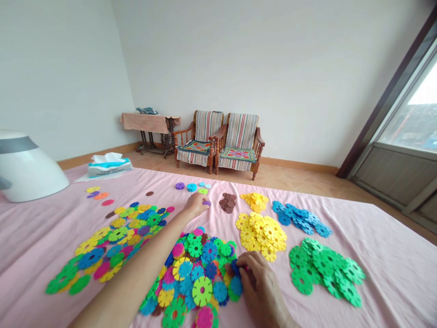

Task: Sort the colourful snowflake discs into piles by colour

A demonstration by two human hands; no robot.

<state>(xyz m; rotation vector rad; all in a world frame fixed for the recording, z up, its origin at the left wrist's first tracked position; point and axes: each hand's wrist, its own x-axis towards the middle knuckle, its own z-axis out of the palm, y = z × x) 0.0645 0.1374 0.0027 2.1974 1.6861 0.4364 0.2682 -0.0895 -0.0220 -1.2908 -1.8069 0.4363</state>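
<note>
My left hand [196,204] reaches out over the far side of the cloth, its fingers closed on a small purple notched plastic disc [206,203]. Just beyond it lie a lime disc [202,191], a blue disc [191,187] and another purple disc [180,186]. At the right edge of a mixed pile of notched discs [202,291], my right hand [261,284] has its thumb and fingers pinched at a dark blue disc [235,268]. Its palm is turned away from view. My left forearm hides part of a second mixed pile [118,234].
Single-colour heaps lie on the right: brown [227,203], yellow [262,232], blue [300,217] and green [324,266]. On the left of the pink cloth [385,255] stand a tissue box [109,168] and a white rounded appliance [30,171]. Two armchairs [239,141] stand beyond.
</note>
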